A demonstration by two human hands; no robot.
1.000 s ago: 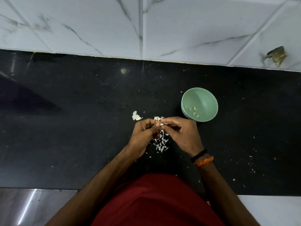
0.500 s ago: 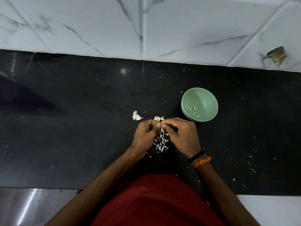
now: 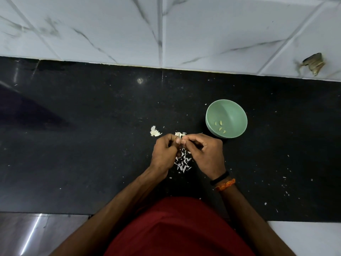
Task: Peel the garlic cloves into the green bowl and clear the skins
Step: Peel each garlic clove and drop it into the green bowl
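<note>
A: Where's the clove?
B: Mostly hidden. The left hand (image 3: 164, 151) and right hand (image 3: 206, 154) meet fingertip to fingertip, pinching something small and pale between them, above the skins (image 3: 182, 162) on the counter (image 3: 73, 145).
A: And the green bowl (image 3: 234, 109)?
B: Just right of the hands, with a few peeled cloves (image 3: 220, 126) inside.

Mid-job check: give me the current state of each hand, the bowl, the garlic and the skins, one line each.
left hand: fingers curled, pinching a garlic clove with the right; clove mostly hidden.
right hand: fingers curled, pinching the same clove.
green bowl: upright on the black counter, four peeled cloves inside.
garlic pieces: unpeeled, on the counter beyond the hands.
skins: loose pile on the counter between the hands, not cleared.
</note>
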